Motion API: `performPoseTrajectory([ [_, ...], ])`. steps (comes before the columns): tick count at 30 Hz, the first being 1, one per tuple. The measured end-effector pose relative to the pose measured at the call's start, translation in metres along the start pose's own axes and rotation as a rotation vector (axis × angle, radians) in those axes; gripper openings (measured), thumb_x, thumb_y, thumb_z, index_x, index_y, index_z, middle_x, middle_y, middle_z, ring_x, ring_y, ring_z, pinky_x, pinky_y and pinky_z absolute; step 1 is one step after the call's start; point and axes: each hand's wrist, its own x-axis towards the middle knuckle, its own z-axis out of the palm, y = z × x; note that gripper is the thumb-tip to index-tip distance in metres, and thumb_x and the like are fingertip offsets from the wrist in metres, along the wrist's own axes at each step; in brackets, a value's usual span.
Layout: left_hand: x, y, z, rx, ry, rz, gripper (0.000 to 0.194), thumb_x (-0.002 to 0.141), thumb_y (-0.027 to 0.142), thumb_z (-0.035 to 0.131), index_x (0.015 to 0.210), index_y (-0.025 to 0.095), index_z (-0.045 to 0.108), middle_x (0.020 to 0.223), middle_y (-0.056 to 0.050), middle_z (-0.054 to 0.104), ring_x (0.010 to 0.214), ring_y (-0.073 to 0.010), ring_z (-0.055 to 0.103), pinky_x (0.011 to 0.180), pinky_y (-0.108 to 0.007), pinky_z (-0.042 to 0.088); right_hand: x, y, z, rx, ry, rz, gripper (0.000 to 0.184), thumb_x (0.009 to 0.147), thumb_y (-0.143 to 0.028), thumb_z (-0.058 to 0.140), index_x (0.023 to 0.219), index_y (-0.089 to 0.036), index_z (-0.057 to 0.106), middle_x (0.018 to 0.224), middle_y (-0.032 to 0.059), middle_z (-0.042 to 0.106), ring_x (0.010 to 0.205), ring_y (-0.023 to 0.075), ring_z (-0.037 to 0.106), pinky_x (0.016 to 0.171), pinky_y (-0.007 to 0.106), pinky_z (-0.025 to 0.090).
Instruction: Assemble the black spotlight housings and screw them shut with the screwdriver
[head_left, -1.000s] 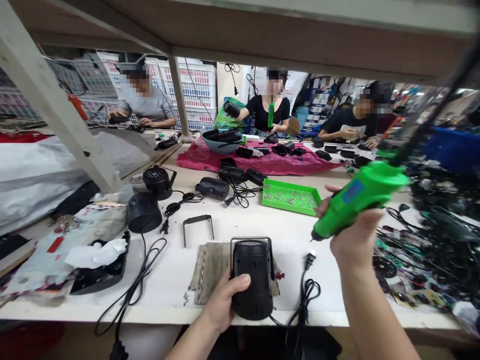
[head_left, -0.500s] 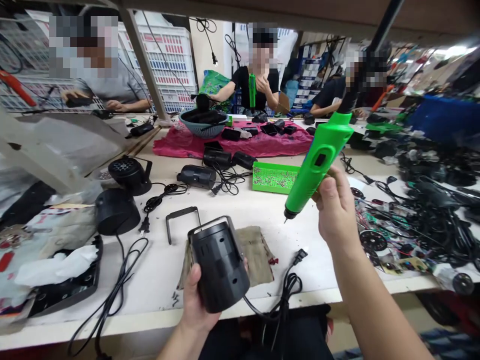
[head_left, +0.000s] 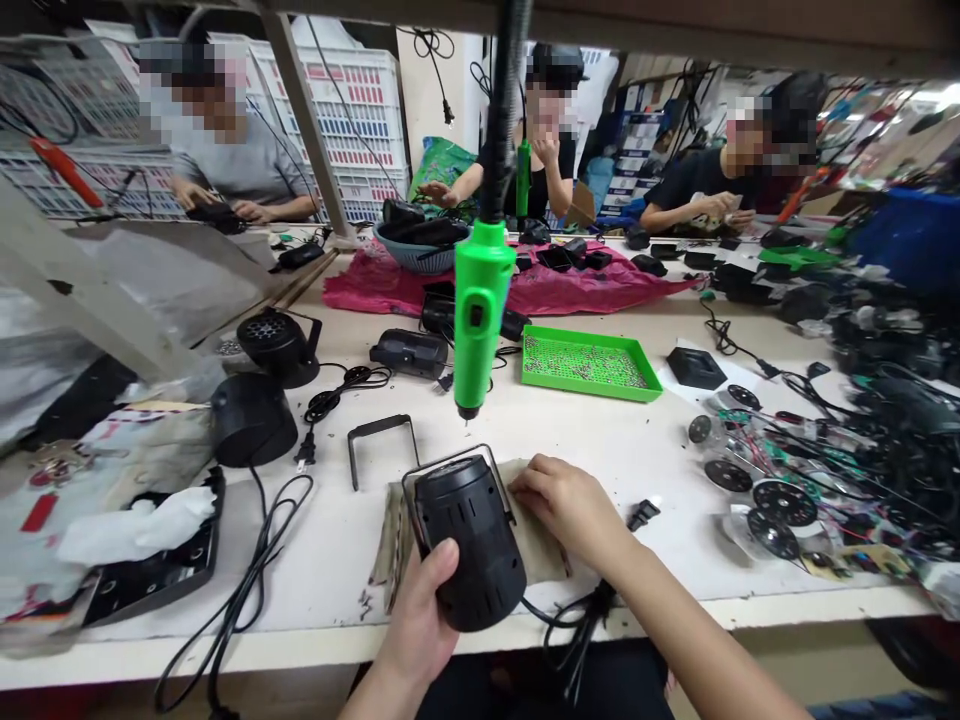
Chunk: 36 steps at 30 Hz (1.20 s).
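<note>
My left hand point(head_left: 416, 610) grips a black cylindrical lamp housing point(head_left: 469, 540) from below, near the bench's front edge. A thin metal U-bracket point(head_left: 450, 465) arcs around the housing's top. My right hand point(head_left: 562, 505) holds nothing and rests on a worn cloth pad point(head_left: 536, 550), its fingertips close to the housing. A green electric screwdriver point(head_left: 476, 315) hangs upright from a black overhead cord above the bench, its bit pointing down, apart from both hands. A black power plug point(head_left: 643, 514) lies to the right of my right hand.
A green tray of screws point(head_left: 581, 365) and a loose U-bracket point(head_left: 379, 445) sit ahead. Other black lamps point(head_left: 251, 420) stand to the left. Wires and circuit boards point(head_left: 780, 500) crowd the right. Several co-workers sit across the bench beyond a pink cloth point(head_left: 600, 290).
My right hand has let go of the green screwdriver, which now hangs on its cord, and has moved down onto the cloth. The black housing stays in my left hand.
</note>
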Motion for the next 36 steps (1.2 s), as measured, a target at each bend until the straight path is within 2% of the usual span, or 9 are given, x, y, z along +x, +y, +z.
performPoseTrajectory([
  [3,0.001,-0.001,0.000,-0.016,0.009,0.006,0.048,0.063,0.042,0.079,0.104,0.020,0.070,0.100,-0.009,0.074,0.113,-0.0344,0.059,0.100,-0.048,0.044,-0.002,-0.002,-0.002,0.063,0.045,0.018,0.017,0.085,-0.010,0.053,0.079,-0.021,0.066,0.081,0.0037,0.063,0.078,0.0201,0.061,0.073,0.032,0.046],
  [7,0.001,-0.001,0.005,-0.015,0.003,0.040,0.054,0.064,0.039,0.079,0.113,0.021,0.067,0.107,-0.009,0.072,0.116,-0.0333,0.057,0.102,-0.045,0.042,-0.014,-0.021,-0.008,0.265,0.172,0.028,0.017,0.093,-0.027,0.049,0.084,-0.020,0.061,0.081,0.0038,0.063,0.076,0.0185,0.061,0.069,0.030,0.049],
  [13,-0.001,-0.002,0.012,0.056,-0.010,0.118,0.062,0.062,0.037,0.081,0.119,0.021,0.062,0.113,-0.008,0.070,0.118,-0.0326,0.056,0.103,-0.042,0.041,-0.013,-0.051,-0.007,0.758,0.277,0.051,0.014,0.085,-0.034,0.062,0.081,-0.021,0.066,0.083,0.0031,0.062,0.082,0.0187,0.058,0.078,0.032,0.045],
  [21,-0.003,-0.002,0.014,0.118,-0.059,0.166,0.065,0.063,0.040,0.080,0.122,0.021,0.060,0.114,-0.010,0.069,0.114,-0.0341,0.057,0.100,-0.047,0.042,-0.009,-0.045,-0.002,1.079,0.154,0.249,0.020,0.075,-0.037,0.072,0.078,-0.021,0.061,0.079,0.0001,0.056,0.077,0.0155,0.051,0.070,0.027,0.041],
  [25,-0.005,-0.002,0.009,0.125,-0.135,0.146,0.063,0.062,0.039,0.081,0.119,0.021,0.062,0.114,-0.011,0.069,0.113,-0.0340,0.058,0.100,-0.047,0.042,-0.008,-0.046,-0.008,1.253,0.049,0.347,0.031,0.068,-0.035,0.076,0.089,-0.023,0.056,0.085,-0.0014,0.055,0.076,0.0138,0.052,0.068,0.024,0.042],
  [31,-0.005,-0.001,0.004,0.081,-0.152,0.067,0.064,0.061,0.042,0.081,0.118,0.020,0.063,0.111,-0.012,0.070,0.110,-0.0354,0.060,0.098,-0.049,0.043,-0.013,-0.049,-0.005,1.262,-0.056,0.416,0.039,0.066,-0.041,0.077,0.093,-0.020,0.059,0.087,0.0038,0.060,0.081,0.0195,0.058,0.073,0.031,0.044],
  [33,-0.004,0.000,0.005,0.065,-0.137,0.060,0.066,0.060,0.040,0.082,0.120,0.020,0.062,0.109,-0.012,0.071,0.109,-0.0350,0.061,0.098,-0.048,0.043,-0.021,-0.047,-0.004,1.185,0.040,0.419,0.038,0.067,-0.042,0.077,0.092,-0.020,0.059,0.085,0.0029,0.059,0.082,0.0200,0.057,0.076,0.033,0.044],
  [34,-0.003,0.000,0.006,0.057,-0.127,0.055,0.067,0.060,0.040,0.083,0.120,0.020,0.062,0.108,-0.012,0.072,0.109,-0.0346,0.061,0.098,-0.047,0.044,-0.026,-0.045,-0.006,1.119,0.160,0.406,0.036,0.068,-0.040,0.078,0.091,-0.022,0.058,0.085,0.0017,0.057,0.084,0.0193,0.055,0.079,0.034,0.043],
  [36,0.000,0.000,0.007,0.047,-0.096,0.027,0.067,0.061,0.040,0.082,0.122,0.020,0.061,0.104,-0.011,0.073,0.108,-0.0337,0.062,0.097,-0.047,0.045,-0.030,-0.041,-0.016,0.907,0.574,0.294,0.036,0.068,-0.033,0.079,0.094,-0.025,0.055,0.092,0.0004,0.053,0.092,0.0188,0.052,0.090,0.036,0.040],
])
